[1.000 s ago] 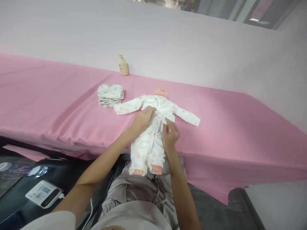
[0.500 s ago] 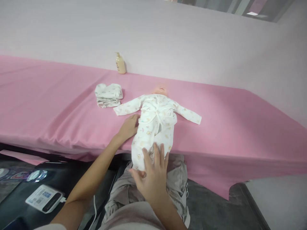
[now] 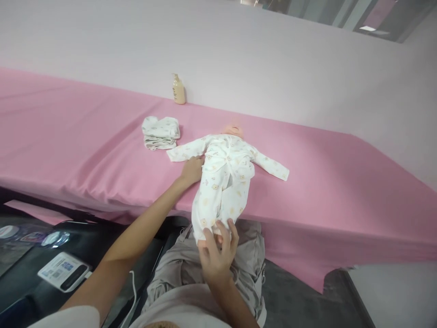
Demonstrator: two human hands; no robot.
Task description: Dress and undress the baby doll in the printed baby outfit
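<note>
A baby doll [image 3: 225, 175] in a white printed romper lies face up on the pink-covered table [image 3: 85, 150], head toward the wall, legs hanging over the near edge. My left hand [image 3: 191, 170] rests against the doll's side under its outstretched sleeve, fingers curled loosely. My right hand [image 3: 217, 253] is below the table edge, fingers wrapped round the doll's feet at the romper's leg ends. A folded white cloth [image 3: 160, 132] lies to the left of the doll's arm.
A cream pump bottle [image 3: 178, 89] stands at the back of the table against the pale wall. Left of my lap, below the table, lies a white device with a label [image 3: 63, 271] on a dark surface. My lap is in grey trousers [image 3: 191, 273].
My right hand left the doll's waist, dropped below the table edge and closed on the feet. My left hand slid off the chest to the doll's side.
</note>
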